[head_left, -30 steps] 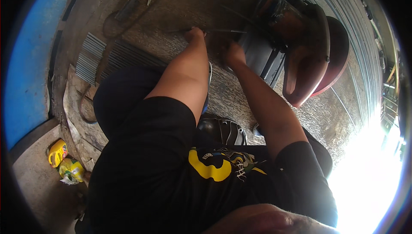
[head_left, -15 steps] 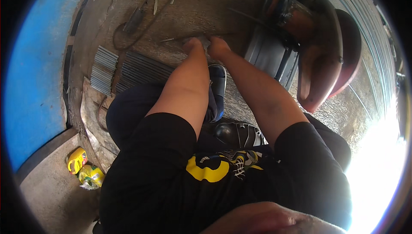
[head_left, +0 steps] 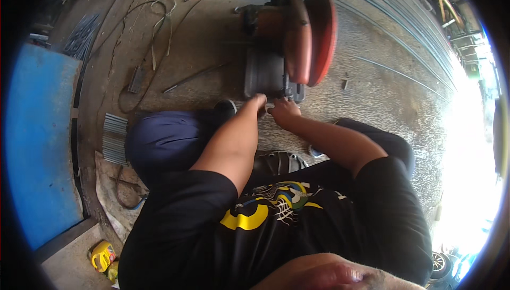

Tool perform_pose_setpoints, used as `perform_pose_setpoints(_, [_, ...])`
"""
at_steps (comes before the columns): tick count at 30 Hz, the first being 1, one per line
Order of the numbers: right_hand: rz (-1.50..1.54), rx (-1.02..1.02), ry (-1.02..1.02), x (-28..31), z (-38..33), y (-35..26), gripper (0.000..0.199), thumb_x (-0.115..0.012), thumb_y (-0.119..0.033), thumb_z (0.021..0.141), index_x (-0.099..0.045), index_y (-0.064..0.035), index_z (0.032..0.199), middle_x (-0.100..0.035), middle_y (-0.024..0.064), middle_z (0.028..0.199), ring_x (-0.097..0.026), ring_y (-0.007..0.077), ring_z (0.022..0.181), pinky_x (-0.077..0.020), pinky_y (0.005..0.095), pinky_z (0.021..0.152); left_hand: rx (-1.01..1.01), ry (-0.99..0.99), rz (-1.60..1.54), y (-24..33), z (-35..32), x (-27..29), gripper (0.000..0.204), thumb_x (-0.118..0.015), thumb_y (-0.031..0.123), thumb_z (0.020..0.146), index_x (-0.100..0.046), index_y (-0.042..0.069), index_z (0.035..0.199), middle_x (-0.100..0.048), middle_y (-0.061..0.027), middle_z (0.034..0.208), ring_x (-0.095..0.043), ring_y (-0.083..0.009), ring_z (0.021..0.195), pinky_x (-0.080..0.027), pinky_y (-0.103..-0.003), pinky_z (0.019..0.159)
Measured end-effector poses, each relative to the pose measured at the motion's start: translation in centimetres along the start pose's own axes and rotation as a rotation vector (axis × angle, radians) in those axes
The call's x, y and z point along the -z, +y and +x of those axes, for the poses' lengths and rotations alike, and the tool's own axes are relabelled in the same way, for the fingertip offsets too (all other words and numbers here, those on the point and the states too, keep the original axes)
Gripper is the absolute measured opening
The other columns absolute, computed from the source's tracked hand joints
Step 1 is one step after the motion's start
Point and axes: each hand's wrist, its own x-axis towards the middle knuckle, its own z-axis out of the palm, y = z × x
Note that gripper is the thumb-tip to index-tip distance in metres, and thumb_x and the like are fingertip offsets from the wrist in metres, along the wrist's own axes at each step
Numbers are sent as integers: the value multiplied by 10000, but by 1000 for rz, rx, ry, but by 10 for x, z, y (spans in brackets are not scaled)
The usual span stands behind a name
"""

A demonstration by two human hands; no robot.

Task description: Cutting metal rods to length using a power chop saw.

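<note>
A cut-off saw [head_left: 265,74] with a dark base, an orange-brown motor and a red disc guard [head_left: 322,35] stands on the ground in front of me. My left hand [head_left: 259,103] is at the front edge of its base, fingers curled and partly hidden. Right beside it, my right hand [head_left: 285,111] is closed at the clamp end of the base. A small pale piece shows between the two hands, too small to name. A dark metal rod [head_left: 194,77] lies on the ground left of the saw.
Cut grey rods [head_left: 115,136] lie in a row by my left knee. A blue panel [head_left: 45,141] stands at the left. Long metal bars [head_left: 393,29] stretch along the far right. A cable [head_left: 125,98] loops on the ground; a yellow container [head_left: 102,255] sits lower left.
My view has swung to the right and the saw now appears nearer the middle. Both hands have moved from beside the rod on the ground to the front of the saw's base.
</note>
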Motion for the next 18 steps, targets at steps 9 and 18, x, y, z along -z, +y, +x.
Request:
perform_pose_setpoints(9, [407,9,167,-48,-3,35,274,-545,-183,849,-572,-176,1122,-588,122,1162,-656,341,895,-538,447,732,85,-162,-854,6,-54,-56,700,-348,667,873,-488,94,1251,-471,-184,1318,-451,-356,1206,-382,-467,997])
perform_pose_setpoints(18, [654,-155,389,-60,-5,59,208,-544,-179,844,-514,-71,1020,-620,222,957,-623,423,831,-507,506,687,-96,-308,-683,-13,-55,-51,669,-400,600,903,-458,54,1284,-471,-189,1254,-499,-349,1146,-423,-532,964])
